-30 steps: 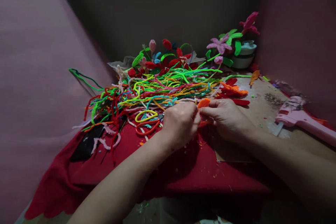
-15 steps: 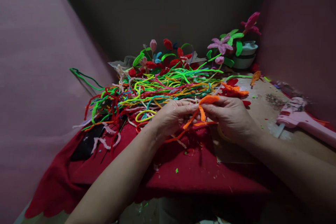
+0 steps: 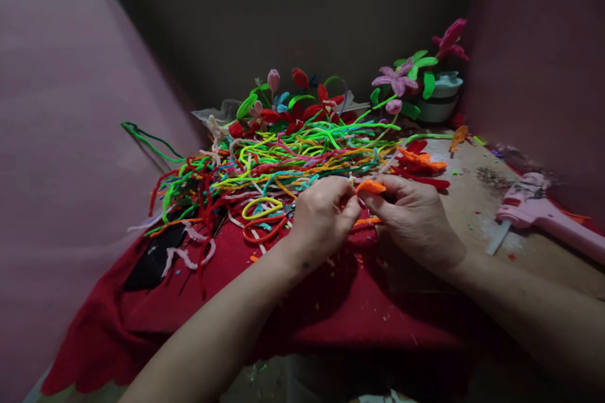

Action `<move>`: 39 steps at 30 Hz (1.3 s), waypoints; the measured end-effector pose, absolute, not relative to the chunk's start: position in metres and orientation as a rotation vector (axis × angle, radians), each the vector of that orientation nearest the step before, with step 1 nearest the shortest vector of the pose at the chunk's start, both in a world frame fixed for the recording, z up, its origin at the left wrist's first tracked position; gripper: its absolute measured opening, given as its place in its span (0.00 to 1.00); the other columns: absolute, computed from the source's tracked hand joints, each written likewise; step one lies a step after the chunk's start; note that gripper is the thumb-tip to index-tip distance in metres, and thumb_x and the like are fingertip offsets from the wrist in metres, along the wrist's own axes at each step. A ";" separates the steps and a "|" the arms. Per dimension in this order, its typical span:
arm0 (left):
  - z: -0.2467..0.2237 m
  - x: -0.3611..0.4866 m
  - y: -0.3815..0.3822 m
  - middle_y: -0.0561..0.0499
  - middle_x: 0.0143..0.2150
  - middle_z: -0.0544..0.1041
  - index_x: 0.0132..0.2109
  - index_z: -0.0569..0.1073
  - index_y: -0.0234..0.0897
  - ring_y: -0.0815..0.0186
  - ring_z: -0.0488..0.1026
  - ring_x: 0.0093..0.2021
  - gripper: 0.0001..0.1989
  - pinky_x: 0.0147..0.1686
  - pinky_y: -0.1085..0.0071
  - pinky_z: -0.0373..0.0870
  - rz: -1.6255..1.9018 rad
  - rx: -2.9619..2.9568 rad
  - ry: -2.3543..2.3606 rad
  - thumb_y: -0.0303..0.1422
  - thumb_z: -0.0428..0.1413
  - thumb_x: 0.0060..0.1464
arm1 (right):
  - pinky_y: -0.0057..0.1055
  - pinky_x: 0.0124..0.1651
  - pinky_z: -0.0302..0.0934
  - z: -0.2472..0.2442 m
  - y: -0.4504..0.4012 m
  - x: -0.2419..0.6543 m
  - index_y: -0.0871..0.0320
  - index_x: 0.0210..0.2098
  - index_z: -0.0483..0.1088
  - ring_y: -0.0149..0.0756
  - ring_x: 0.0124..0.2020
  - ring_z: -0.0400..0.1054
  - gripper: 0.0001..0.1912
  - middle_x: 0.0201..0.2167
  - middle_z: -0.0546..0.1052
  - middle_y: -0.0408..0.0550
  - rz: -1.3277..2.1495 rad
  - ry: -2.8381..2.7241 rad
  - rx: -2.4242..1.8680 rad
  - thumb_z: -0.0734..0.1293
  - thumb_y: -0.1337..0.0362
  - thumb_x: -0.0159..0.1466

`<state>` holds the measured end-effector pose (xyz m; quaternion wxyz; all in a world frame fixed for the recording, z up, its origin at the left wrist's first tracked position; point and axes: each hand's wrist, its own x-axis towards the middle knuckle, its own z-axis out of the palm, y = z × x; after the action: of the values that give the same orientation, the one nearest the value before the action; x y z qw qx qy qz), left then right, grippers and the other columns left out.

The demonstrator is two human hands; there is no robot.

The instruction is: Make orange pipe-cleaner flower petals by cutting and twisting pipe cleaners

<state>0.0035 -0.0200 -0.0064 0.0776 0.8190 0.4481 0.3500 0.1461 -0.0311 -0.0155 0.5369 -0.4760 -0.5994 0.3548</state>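
Scissors (image 3: 288,209) lie by the left hand (image 3: 324,220), its fingers pinching an orange fuzzy piece (image 3: 371,186); this, apparently part-shaped, spans to the right hand (image 3: 416,220), its fingers also gripping. Formed orange petals (image 3: 425,162) rest beyond, a pink glue gun (image 3: 551,209) farther right.

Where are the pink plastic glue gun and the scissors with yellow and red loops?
Pink plastic glue gun (image 3: 562,221): head view, on its handle.
Scissors with yellow and red loops (image 3: 289,208): head view, on the metal beside the loops.
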 end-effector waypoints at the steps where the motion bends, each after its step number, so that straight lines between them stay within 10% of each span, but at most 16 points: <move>1: -0.008 0.004 -0.021 0.48 0.29 0.73 0.29 0.70 0.33 0.66 0.67 0.32 0.07 0.34 0.68 0.61 1.055 2.710 1.344 0.28 0.49 0.53 | 0.29 0.33 0.56 -0.016 -0.031 0.145 0.56 0.20 0.68 0.34 0.28 0.63 0.07 0.23 0.71 0.43 0.864 -1.413 -1.131 0.67 0.64 0.53; 7: -0.009 0.003 -0.024 0.44 0.33 0.75 0.37 0.71 0.34 0.63 0.68 0.35 0.11 0.36 0.64 0.58 0.963 3.320 1.214 0.28 0.45 0.58 | 0.26 0.25 0.52 -0.025 -0.020 0.144 0.57 0.22 0.66 0.28 0.22 0.57 0.05 0.21 0.66 0.41 1.335 -1.149 -0.944 0.66 0.64 0.52; 14: 0.014 -0.019 -0.003 0.47 0.33 0.77 0.36 0.74 0.34 0.66 0.72 0.34 0.15 0.36 0.70 0.66 1.125 1.754 1.059 0.41 0.50 0.54 | 0.26 0.20 0.41 -0.015 -0.018 0.151 0.58 0.18 0.68 0.23 0.16 0.48 0.07 0.14 0.60 0.37 1.388 -1.159 -0.896 0.68 0.65 0.51; 22: 0.005 -0.022 0.000 0.44 0.23 0.75 0.30 0.74 0.30 0.66 0.71 0.21 0.23 0.22 0.72 0.66 0.455 1.162 0.723 0.50 0.54 0.47 | 0.30 0.26 0.59 -0.012 -0.026 0.154 0.55 0.28 0.73 0.32 0.21 0.65 0.04 0.22 0.73 0.44 1.556 -1.234 -0.833 0.69 0.62 0.52; 34: -0.012 0.001 -0.020 0.41 0.29 0.73 0.35 0.71 0.29 0.60 0.70 0.32 0.14 0.34 0.64 0.63 0.636 3.112 1.342 0.24 0.40 0.56 | 0.25 0.18 0.43 -0.029 -0.017 0.147 0.56 0.18 0.63 0.23 0.15 0.48 0.09 0.13 0.59 0.36 1.409 -1.023 -0.953 0.68 0.67 0.50; 39: -0.008 0.005 -0.025 0.47 0.26 0.71 0.33 0.70 0.32 0.65 0.66 0.27 0.18 0.30 0.69 0.62 0.711 2.681 1.383 0.34 0.39 0.60 | 0.26 0.17 0.38 -0.027 -0.015 0.148 0.57 0.17 0.57 0.22 0.14 0.46 0.14 0.12 0.55 0.35 1.527 -0.927 -0.918 0.68 0.68 0.50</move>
<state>0.0052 -0.0252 -0.0079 0.0211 0.8648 0.4462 0.2292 0.1483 -0.0153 -0.0273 0.5367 -0.3856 -0.3895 0.6415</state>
